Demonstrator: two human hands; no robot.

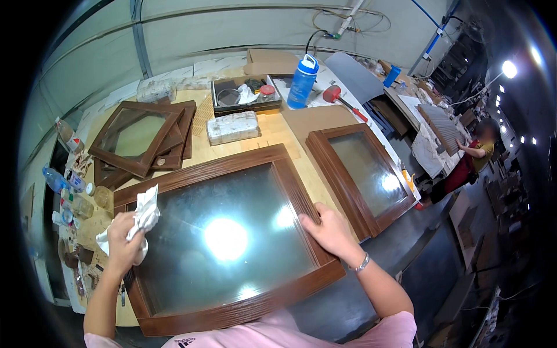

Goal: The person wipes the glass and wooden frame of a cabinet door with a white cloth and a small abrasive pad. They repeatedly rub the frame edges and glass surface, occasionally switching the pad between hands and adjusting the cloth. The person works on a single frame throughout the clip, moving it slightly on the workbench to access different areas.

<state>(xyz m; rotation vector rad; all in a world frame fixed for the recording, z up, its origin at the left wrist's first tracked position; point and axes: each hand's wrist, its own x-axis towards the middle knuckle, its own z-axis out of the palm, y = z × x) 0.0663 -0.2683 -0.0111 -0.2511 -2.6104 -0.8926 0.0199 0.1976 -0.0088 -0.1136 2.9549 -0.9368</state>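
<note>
A large brown wooden frame with a glass panel lies in front of me, its near edge close to my body. Bright lamp reflections show on the glass. Closed around a crumpled white cloth, my left hand is at the left side of the frame. My right hand grips the frame's right side rail, thumb on top and the other fingers mostly hidden beyond the edge.
Smaller glazed frames are stacked at the far left and right. Behind stand a white wrapped block, a tray, a blue bottle and a red mallet. Bottles and jars crowd the left. Another person works at right.
</note>
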